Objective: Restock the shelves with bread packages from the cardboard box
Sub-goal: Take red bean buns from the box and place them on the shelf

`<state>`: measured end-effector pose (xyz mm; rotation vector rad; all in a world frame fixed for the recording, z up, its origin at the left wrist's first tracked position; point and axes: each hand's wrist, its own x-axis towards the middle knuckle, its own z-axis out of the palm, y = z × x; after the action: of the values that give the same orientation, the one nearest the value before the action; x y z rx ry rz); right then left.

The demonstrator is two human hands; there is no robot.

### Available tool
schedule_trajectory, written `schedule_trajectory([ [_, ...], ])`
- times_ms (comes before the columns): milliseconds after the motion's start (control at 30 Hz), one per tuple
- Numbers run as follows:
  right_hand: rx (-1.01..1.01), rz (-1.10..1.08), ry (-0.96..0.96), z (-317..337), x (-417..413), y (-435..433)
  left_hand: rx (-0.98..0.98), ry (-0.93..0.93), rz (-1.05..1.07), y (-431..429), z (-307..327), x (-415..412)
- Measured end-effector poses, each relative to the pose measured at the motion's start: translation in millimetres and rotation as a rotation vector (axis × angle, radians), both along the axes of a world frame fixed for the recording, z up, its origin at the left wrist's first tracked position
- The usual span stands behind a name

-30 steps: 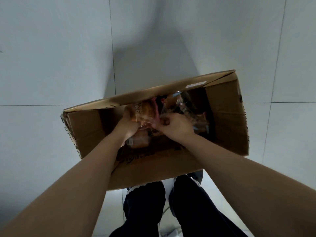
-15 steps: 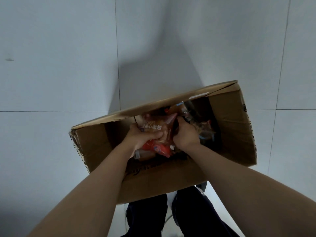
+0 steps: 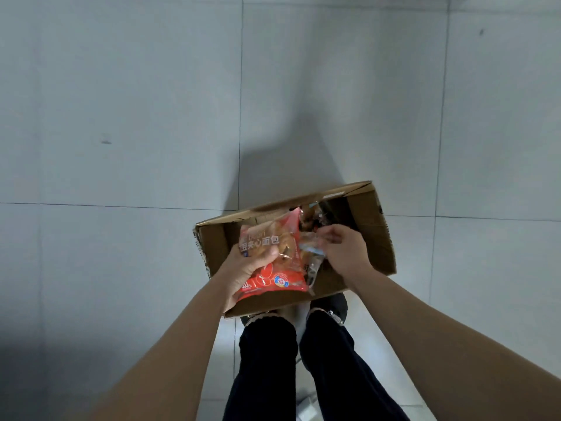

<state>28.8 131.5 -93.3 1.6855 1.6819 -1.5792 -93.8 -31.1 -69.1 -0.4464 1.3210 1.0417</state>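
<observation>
An open cardboard box (image 3: 378, 238) stands on the floor in front of my feet. My left hand (image 3: 247, 268) grips a red bread package (image 3: 279, 259) with white lettering, lifted above the box's left half, thumb across its front. My right hand (image 3: 343, 250) is beside it to the right, fingers curled on a clear-wrapped bread package (image 3: 309, 250) behind the red one. More wrapped packages (image 3: 318, 217) lie dark in the back of the box.
Pale grey floor tiles (image 3: 121, 117) surround the box on all sides. My legs in dark trousers (image 3: 273, 360) and my shoes stand just behind the box's near wall. No shelf is in view.
Both hands rose out of the box with the packages. The red package is now above the rim in my left hand, and the view has pulled back from the box.
</observation>
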Motion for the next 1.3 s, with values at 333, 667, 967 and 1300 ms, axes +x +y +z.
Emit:
schedule_trajectory([
  [333,-0.061,0.218,0.307,210.7,-98.9,-10.7,0.223,0.127,0.225,-26.6,206.4,-57.7],
  [667,-0.32,0.329,0.504,409.7,-172.0,-49.9,0.272,0.391,0.272,-83.7,394.7,-87.2],
  [967,-0.547,0.822,0.695,570.6,-211.1,-151.9,-0.032,0.788,0.765,-155.2,543.4,-60.5],
  [1300,-0.558,0.854,0.904,678.6,-223.8,-333.3,-0.208,1.076,1.21,-355.5,638.5,-25.7],
])
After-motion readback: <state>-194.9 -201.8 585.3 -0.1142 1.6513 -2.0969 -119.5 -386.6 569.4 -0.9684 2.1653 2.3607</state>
